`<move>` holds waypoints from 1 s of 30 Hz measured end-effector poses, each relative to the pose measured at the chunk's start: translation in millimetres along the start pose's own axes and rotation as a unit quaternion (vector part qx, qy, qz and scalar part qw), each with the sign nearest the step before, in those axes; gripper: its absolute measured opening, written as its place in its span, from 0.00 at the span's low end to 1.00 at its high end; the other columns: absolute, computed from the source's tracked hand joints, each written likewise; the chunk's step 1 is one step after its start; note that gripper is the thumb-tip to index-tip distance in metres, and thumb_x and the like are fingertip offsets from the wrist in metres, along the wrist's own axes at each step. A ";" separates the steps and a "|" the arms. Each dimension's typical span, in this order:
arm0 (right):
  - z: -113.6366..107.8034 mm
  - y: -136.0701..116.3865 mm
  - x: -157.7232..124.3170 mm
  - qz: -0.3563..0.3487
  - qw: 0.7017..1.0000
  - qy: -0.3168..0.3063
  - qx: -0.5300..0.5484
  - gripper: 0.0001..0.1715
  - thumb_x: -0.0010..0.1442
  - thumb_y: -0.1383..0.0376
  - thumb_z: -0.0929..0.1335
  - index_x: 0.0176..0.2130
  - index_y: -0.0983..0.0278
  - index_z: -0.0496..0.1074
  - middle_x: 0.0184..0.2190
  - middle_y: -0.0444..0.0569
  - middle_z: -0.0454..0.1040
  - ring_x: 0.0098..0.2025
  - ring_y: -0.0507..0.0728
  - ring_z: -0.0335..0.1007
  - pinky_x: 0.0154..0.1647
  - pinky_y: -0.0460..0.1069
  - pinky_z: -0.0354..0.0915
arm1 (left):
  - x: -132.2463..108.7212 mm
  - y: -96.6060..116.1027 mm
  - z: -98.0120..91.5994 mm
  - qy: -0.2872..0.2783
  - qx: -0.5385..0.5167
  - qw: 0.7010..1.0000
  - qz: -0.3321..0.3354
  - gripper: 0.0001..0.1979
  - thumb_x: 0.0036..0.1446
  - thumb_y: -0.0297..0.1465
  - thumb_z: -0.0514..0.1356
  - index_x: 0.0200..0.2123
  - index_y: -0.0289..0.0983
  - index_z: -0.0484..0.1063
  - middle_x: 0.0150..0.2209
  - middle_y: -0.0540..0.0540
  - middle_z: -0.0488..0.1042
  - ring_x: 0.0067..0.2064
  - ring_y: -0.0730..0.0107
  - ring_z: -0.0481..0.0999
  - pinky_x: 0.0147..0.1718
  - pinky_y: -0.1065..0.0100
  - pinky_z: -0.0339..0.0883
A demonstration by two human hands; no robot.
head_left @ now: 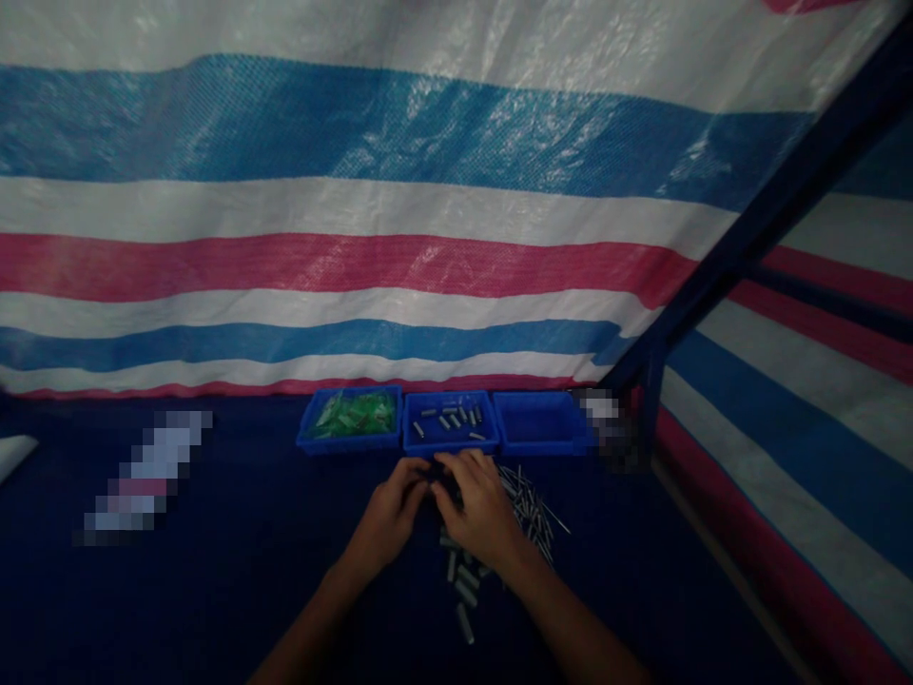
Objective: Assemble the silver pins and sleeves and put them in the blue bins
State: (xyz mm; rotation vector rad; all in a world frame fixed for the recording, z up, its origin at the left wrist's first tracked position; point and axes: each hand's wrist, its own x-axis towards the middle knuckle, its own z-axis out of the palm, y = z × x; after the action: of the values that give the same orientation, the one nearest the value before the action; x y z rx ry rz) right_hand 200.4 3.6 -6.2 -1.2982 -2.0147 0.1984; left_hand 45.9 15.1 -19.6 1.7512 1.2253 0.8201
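Note:
My left hand [395,506] and my right hand [476,502] meet fingertip to fingertip just in front of the middle blue bin [408,445]. Both are closed in a pinch; what they hold, if anything, is too dark and small to make out. Under and below my right hand lie several short metal cylinders [465,623] on the dark blue table [342,628]. A heap of thin metal rods [532,509] spreads to the right of that hand, partly hidden by it. Inside the middle bin are several small metal cylinders [456,419].
A left blue bin [302,441] holds green pieces in clear plastic [353,414]. At the right stands another blue bin [542,423]. Blurred items lie at far left and beside the right bin. Striped sheeting [357,266] hangs behind; a dark metal frame [713,285] slants at right.

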 end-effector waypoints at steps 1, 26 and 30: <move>-0.7 -0.5 0.1 -0.007 1.000 -0.011 0.002 0.16 0.56 0.67 0.64 0.46 0.64 0.66 0.36 0.50 0.70 0.41 0.57 0.62 0.42 0.53 0.60 | 0.4 -1.9 -2.4 0.002 -0.033 0.999 -0.013 0.11 0.59 0.34 0.47 0.44 0.38 0.59 0.31 0.50 0.71 0.30 0.72 0.71 0.32 0.70 0.64; 0.9 4.2 6.5 0.078 0.988 0.091 -0.095 0.12 0.57 0.64 0.63 0.42 0.62 0.69 0.42 0.50 0.68 0.53 0.62 0.52 0.50 0.57 0.50 | -9.1 14.6 -7.5 -0.163 0.240 0.952 0.099 0.11 0.54 0.34 0.57 0.41 0.41 0.67 0.40 0.49 0.69 0.40 0.68 0.70 0.39 0.68 0.64; 1.0 -5.1 -0.5 0.057 0.994 0.077 -0.050 0.09 0.57 0.65 0.63 0.39 0.61 0.70 0.38 0.48 0.70 0.52 0.60 0.54 0.50 0.57 0.49 | -8.6 14.1 -10.8 -0.187 0.211 0.954 0.104 0.06 0.56 0.30 0.54 0.36 0.40 0.69 0.38 0.49 0.71 0.40 0.70 0.70 0.40 0.69 0.63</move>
State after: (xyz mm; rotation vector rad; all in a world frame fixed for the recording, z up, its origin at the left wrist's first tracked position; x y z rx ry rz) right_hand 196.2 0.9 -4.7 -1.4465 -1.8421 0.0489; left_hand 39.7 7.2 -2.7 2.2864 1.0154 0.3211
